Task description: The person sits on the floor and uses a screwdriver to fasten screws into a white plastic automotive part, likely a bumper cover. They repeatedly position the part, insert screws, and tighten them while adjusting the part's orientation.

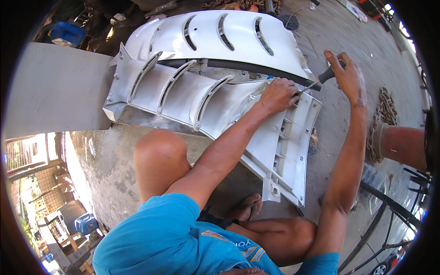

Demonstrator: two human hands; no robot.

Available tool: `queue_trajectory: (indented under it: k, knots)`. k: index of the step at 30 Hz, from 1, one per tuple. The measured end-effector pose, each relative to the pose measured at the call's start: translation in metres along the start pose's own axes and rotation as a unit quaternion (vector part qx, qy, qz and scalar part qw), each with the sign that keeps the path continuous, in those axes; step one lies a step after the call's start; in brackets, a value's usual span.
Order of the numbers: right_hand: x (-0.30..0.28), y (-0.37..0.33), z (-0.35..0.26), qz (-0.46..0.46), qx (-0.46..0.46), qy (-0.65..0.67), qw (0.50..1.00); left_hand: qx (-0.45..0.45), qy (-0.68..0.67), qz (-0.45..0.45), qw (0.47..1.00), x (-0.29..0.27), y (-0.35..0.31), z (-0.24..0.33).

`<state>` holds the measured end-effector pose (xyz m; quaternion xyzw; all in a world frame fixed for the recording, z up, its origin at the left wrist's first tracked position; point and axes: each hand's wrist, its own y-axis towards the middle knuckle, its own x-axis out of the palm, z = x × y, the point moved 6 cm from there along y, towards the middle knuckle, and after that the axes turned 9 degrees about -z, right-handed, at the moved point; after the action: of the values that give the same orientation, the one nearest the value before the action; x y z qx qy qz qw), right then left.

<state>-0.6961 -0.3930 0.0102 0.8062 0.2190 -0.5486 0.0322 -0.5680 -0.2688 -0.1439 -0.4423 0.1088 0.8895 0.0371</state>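
Note:
A white slotted panel (178,105), ribbed and flanged like a vehicle body part, lies in front of me with its inner side showing. My left hand (278,96) is closed, its fingers curled down against this panel near its upper right edge. Raised to the right, my right hand (350,80) is wrapped round a screwdriver (328,74) with a dark handle. Its thin metal shaft slants down to the left, and the tip meets the panel's edge beside my left fingers. What exactly the tip touches is hidden.
A second white panel (243,36) with curved slots lies just beyond. To the left is a grey flat sheet (59,89). A rusty chain (386,107) surrounds a red pipe (403,145) at right. Blue containers (67,34) stand at far left; dark metal bars (389,201) are at lower right.

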Motion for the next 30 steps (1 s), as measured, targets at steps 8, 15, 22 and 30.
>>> queue_trajectory:
  k: [8,15,22,30]
  knots:
    - [0.011,0.007,0.011,0.044,-0.19,0.163,0.967,0.006,-0.003,0.006,1.0,0.001,0.002,-0.001]
    - [0.004,0.003,-0.001,-0.023,0.005,-0.021,0.999,0.009,-0.007,0.007,1.0,0.0,-0.001,-0.005]
    - [0.0,0.002,0.013,0.081,-0.238,0.1,0.963,0.017,-0.019,-0.002,1.0,-0.003,0.004,0.001]
    - [0.007,-0.001,0.005,0.124,-0.23,0.106,0.959,-0.009,-0.029,-0.007,1.0,-0.004,0.003,0.0]
